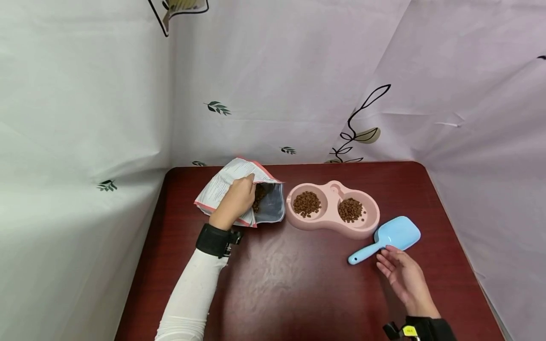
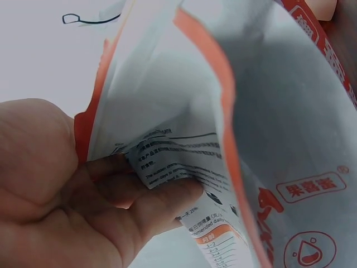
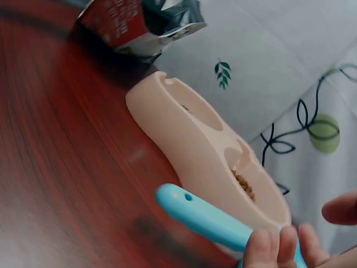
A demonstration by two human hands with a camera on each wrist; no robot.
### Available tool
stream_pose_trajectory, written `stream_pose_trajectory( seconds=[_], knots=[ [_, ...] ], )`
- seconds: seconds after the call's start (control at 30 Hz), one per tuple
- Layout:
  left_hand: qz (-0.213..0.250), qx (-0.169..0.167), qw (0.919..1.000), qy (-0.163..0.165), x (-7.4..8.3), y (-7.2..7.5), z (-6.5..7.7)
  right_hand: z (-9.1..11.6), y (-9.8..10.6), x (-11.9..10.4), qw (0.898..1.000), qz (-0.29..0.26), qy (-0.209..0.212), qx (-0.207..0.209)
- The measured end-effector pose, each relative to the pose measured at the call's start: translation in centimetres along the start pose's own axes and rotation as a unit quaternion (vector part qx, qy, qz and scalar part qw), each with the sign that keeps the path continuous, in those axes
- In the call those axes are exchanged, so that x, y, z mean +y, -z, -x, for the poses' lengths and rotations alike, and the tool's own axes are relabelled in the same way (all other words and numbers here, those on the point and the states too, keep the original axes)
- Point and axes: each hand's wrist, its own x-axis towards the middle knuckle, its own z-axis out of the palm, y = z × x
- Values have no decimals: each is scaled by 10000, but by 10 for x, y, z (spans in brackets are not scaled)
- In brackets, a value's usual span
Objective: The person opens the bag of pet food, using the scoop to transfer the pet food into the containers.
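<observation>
R hand (image 1: 406,279) relaxed nr scoop (image 1: 397,232); L hand (image 1: 234,201) pinches bag (image 1: 218,190), txt incl. "seven days".

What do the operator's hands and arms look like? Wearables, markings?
Both hands bare, no gloves. Left hand: long white sleeve up the forearm, wide black left wristband with a small dark device attached. Right hand: black right wristband, with a yellow label beside it, text unreadable. Right sleeve, if any, is out of frame.
</observation>
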Motion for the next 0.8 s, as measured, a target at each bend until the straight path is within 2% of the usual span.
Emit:
stream_pose_trajectory(
  seconds=[0.1,0.17,0.33,0.4,0.43,0.47,0.53,0.63,0.67,0.8],
  knots=[
    [-73,-26,9999,-72,0,2,3,-4,-9,-6,9968,309,676,-310],
    [-130,-47,9998,-108,1,5,5,-8,-17,-10,9926,576,961,-459],
    [-100,-93,9998,-172,7,19,10,-22,-43,-23,9802,1533,1155,-480],
    [-127,-118,9997,-180,9,25,12,-27,-55,-27,9703,2038,1198,-511],
    [-162,-137,9996,-168,10,28,13,-30,-61,-29,9615,2378,1258,-554],
    [-189,-149,9996,-167,10,31,14,-32,-67,-30,9491,2768,1373,-613],
    [-286,-173,9993,-193,11,36,16,-38,-78,-33,9151,3599,1668,-725],
    [-346,-254,9987,-257,13,39,18,-47,-94,-34,8515,4697,2175,-834],
    [-351,-297,9985,-294,15,40,18,-49,-100,-34,8308,4983,2324,-861],
    [-284,-461,9978,-393,20,44,22,-54,-122,-32,7628,5703,2838,-1111]
  ],
)
